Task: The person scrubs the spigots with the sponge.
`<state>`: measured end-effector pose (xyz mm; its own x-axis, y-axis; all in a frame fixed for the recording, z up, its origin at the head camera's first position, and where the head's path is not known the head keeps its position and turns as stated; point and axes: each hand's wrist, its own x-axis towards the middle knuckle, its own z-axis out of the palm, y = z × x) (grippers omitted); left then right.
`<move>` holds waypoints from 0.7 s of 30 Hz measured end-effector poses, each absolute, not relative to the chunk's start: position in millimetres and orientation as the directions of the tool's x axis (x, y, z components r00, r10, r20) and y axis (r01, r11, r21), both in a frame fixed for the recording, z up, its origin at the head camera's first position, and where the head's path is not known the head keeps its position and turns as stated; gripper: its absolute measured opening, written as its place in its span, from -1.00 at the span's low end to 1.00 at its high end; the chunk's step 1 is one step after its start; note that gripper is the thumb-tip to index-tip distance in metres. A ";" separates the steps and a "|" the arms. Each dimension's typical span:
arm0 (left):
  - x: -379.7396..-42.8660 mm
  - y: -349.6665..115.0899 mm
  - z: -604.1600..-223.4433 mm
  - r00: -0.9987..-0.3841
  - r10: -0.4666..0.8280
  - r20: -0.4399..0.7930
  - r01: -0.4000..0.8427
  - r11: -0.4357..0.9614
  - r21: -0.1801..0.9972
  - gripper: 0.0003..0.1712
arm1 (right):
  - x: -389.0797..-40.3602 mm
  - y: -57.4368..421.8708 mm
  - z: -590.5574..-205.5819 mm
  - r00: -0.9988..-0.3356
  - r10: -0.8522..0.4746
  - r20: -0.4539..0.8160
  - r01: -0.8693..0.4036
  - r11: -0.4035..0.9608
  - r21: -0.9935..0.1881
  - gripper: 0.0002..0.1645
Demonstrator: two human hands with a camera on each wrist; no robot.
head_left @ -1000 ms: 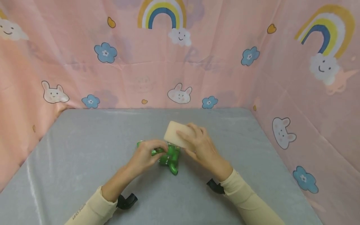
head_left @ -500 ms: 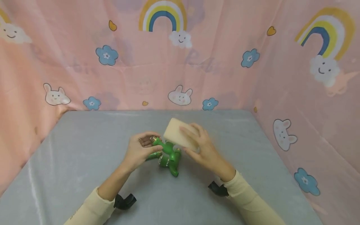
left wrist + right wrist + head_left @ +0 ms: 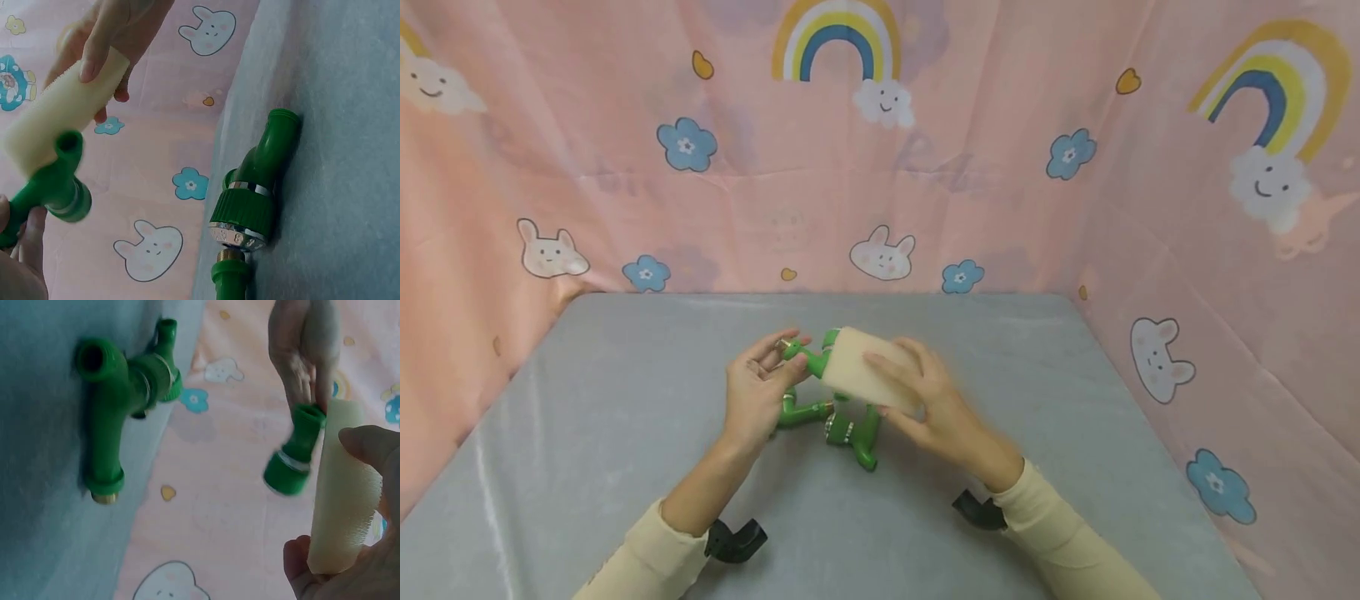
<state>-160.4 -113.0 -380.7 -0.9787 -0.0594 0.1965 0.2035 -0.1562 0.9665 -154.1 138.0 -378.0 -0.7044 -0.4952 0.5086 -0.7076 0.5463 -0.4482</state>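
My left hand (image 3: 752, 400) pinches one end of a green tap (image 3: 812, 362) and holds it above the table. The sponge (image 3: 859, 367), a pale cream block, lies against that tap in the head view and covers part of it. My right hand (image 3: 947, 412) grips the sponge between thumb and fingers. The held tap (image 3: 50, 190) shows its round mouth beside the sponge in the left wrist view. Below, a second green tap (image 3: 865, 437) with a silvery collar lies on the table, and a third green tap (image 3: 805, 413) with a brass end lies left of it.
The grey cloth-covered table (image 3: 1000, 350) spreads around the hands. Behind and beside it hangs a pink patterned curtain (image 3: 737, 217). Black wrist mounts (image 3: 737, 542) stick out near both sleeves.
My left hand has lifted a tap from among the others, moving up and slightly left. The sponge, held throughout in my right hand, now overlaps the lifted tap.
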 end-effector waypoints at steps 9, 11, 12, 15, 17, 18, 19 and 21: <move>-159.4 -114.2 -376.8 -0.993 -0.059 0.103 0.113 -0.219 0.969 -0.71 | -148.0 140.0 -376.7 -0.687 -0.544 0.482 -0.727 0.517 -0.452 -0.24; -158.5 -114.3 -377.3 -0.996 -0.040 0.074 0.081 -0.214 0.973 -0.68 | -146.9 142.6 -375.8 -0.687 -0.547 0.478 -0.727 0.514 -0.456 -0.25; -157.9 -114.2 -377.4 -0.998 -0.027 0.057 0.061 -0.214 0.975 -0.65 | -146.6 142.8 -375.8 -0.680 -0.547 0.488 -0.733 0.509 -0.451 -0.25; -156.4 -113.9 -377.7 -1.000 0.010 0.018 0.015 -0.222 0.975 -0.58 | -146.1 139.2 -377.8 -0.663 -0.544 0.514 -0.748 0.503 -0.433 -0.25; -156.2 -113.9 -376.6 -0.999 0.039 0.020 0.010 -0.250 0.968 -0.58 | -146.1 135.0 -380.0 -0.658 -0.543 0.522 -0.753 0.501 -0.427 -0.23; -156.3 -114.0 -375.7 -0.998 0.054 0.024 0.009 -0.272 0.962 -0.60 | -146.3 133.2 -381.4 -0.661 -0.544 0.517 -0.750 0.503 -0.429 -0.22; -156.5 -114.1 -374.9 -0.998 0.065 0.026 0.006 -0.293 0.956 -0.65 | -146.5 131.7 -382.5 -0.669 -0.544 0.506 -0.743 0.507 -0.437 -0.21; -158.0 -113.8 -373.6 -0.996 0.090 0.026 -0.007 -0.348 0.938 -0.68 | -147.3 130.0 -384.5 -0.682 -0.539 0.495 -0.731 0.503 -0.460 -0.20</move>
